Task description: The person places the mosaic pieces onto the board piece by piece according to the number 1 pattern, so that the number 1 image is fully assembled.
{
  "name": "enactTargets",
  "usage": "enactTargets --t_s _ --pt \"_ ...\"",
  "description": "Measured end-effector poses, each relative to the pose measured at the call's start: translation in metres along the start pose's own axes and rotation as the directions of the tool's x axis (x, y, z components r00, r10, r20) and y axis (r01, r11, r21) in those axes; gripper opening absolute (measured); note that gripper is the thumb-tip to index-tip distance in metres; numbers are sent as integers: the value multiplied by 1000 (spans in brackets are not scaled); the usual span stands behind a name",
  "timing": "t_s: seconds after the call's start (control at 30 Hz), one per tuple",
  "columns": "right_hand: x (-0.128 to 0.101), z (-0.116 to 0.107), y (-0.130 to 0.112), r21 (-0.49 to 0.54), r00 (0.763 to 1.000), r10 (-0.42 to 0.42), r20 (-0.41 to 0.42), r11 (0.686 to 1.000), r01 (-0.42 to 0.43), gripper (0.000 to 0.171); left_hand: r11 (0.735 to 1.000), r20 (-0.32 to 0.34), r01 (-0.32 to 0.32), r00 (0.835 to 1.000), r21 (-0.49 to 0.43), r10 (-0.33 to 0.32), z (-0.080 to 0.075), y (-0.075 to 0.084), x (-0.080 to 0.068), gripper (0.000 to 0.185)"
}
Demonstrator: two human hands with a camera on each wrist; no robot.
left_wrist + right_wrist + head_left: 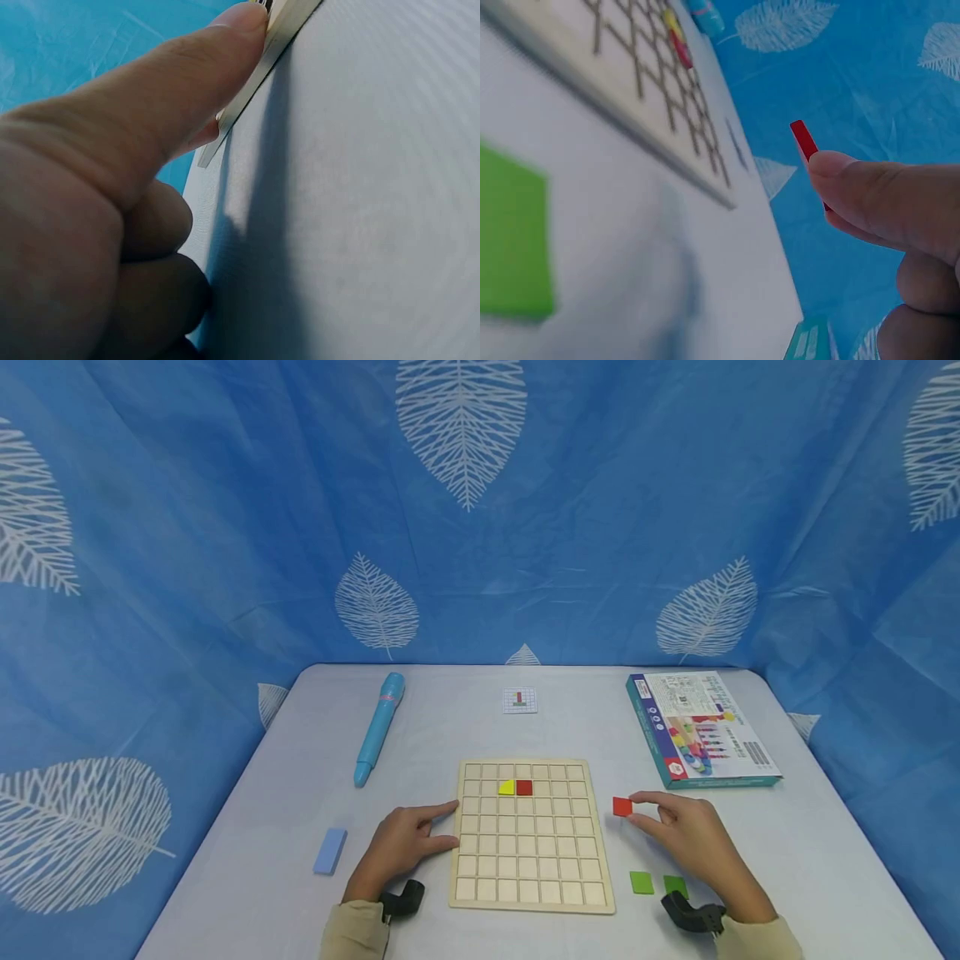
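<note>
Blue leaf-printed cloth (525, 552) behind a white worktop (450, 718); red square tile (622, 807) held beside the wooden grid board (527, 846)

To the right of the board, the right hand (686, 835) pinches the red square tile between thumb and index finger, in the air. The left hand (405, 839) grasps nothing: its stretched thumb and index finger touch the board's left edge. In the board's second row from the far side sit, side by side, a yellow piece (507, 787) and a dark red square tile (524, 787). Two green square tiles (641, 882) lie near the board's right near corner. Beyond the board is a small pattern card (520, 701); farther to its right, a printed box (708, 727). Left of the board lie a light-blue pen-shaped thing (378, 731) and a pale blue block (329, 852).
</note>
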State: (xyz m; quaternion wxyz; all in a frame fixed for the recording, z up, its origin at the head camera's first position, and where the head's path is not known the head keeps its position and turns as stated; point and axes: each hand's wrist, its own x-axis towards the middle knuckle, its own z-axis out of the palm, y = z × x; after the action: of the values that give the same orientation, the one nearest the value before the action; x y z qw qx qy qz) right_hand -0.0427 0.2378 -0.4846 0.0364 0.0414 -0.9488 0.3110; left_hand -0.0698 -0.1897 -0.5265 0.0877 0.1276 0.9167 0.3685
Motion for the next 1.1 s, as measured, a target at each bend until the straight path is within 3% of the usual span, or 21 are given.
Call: enactTargets --t_s 0.37,0.67,1.1 --pt "25 7 -29 78 996 -87 -5 993 87 30 1000 4 6 1000 -2 -6 -1 0 1 61" --pt "36 32 -45 137 992 -103 69 986 92 29 1000 -13 1 1000 6 -1 1 -2 1 60" --pt "43 67 -52 233 982 -158 98 963 132 28 1000 -2 18 1000 9 -18 0 0 1 60"
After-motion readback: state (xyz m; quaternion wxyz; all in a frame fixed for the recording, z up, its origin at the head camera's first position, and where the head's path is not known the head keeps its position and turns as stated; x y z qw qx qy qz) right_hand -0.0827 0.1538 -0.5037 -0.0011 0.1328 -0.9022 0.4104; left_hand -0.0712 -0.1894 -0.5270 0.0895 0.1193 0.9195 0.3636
